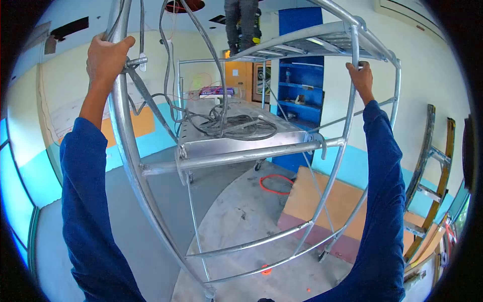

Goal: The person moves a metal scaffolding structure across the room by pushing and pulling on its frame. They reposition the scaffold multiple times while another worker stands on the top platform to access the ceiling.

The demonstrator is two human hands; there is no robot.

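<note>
My left hand (106, 59) is wrapped round the left upright of a metal scaffold (132, 146), beside a small locking pin and a diagonal brace. My right hand (360, 79) grips the scaffold's right-hand post just below the upper platform (302, 43). Between my arms, a horizontal rail (241, 157) crosses in front of a lower metal platform (241, 145). Coiled grey cables (236, 127) lie on that lower platform, and some strands hang from above near my left hand. Part of each hand's fingers is hidden behind the tubes.
A person's legs (240, 22) stand on the upper platform. A ladder (431, 176) leans at the right wall. Blue shelves (302, 85) stand behind the scaffold. An orange hose loop (275, 184), a tan board (322, 201) and scaffold casters (322, 255) are at floor level.
</note>
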